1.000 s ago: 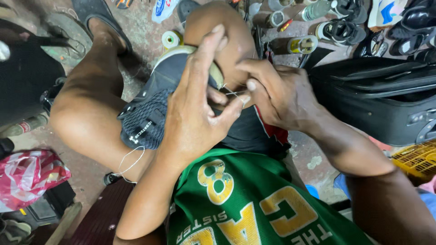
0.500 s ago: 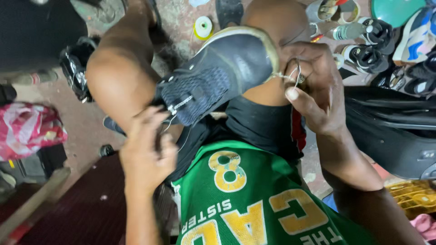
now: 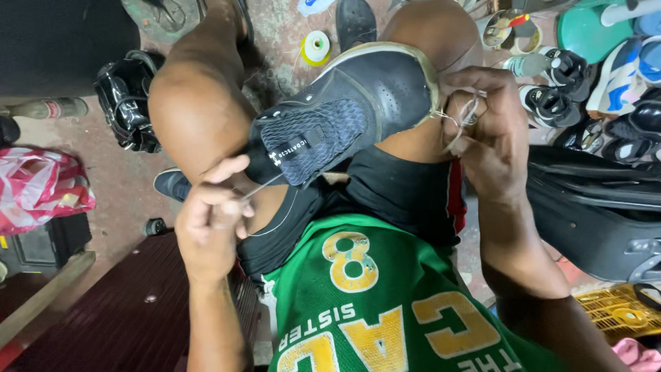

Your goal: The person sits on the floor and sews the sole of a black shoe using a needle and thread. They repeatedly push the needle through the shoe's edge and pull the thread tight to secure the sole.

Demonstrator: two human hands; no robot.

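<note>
A dark shoe [image 3: 351, 110] lies across the person's bare knees, its pale sole edge toward the right knee and its mesh tongue toward the left. The left hand [image 3: 210, 224] sits just below the shoe's heel end, by the left thigh, its fingers closed on a thin pale thread [image 3: 265, 186] that runs up to the shoe. The right hand [image 3: 485, 131] is at the shoe's toe end, touching the sole rim, its fingers curled shut around loops of the same thread where it leaves the sole; whether a needle is pinched there too cannot be told. Below the shoe are black shorts [image 3: 406, 196] and a green jersey [image 3: 385, 303] with yellow lettering. On the floor [image 3: 282, 31] beyond the knees stands a spool [image 3: 316, 47] of pale thread, near a dark loose sole [image 3: 355, 21]. To the right lie a black bag [image 3: 592, 207], several shoes [image 3: 551, 103] and a small bottle [image 3: 527, 64]. To the left are a red-and-white plastic bag [image 3: 38, 189] and a black sandal [image 3: 127, 100], well apart from both hands.
</note>
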